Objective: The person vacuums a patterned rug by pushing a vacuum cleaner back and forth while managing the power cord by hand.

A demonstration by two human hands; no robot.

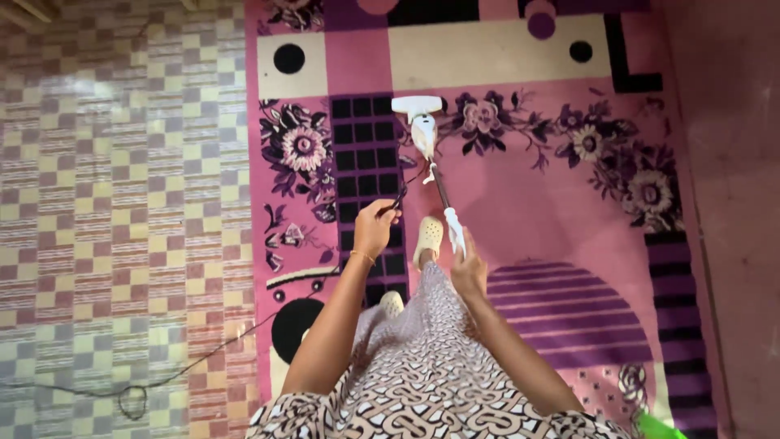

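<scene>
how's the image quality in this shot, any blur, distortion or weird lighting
Head view: soft overall, with wide-angle bending of the checked floor at the left edge; even, warm-pink light, no hard shadows or glare; the right hand on the white stick vacuum and the left hand holding the black cord look slightly smeared; the pink rug pattern stays readable.

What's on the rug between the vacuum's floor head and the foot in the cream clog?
In the head view, only the stick vacuum's own white body and dark tube cross that stretch of pink rug between floor head and clog.
</scene>
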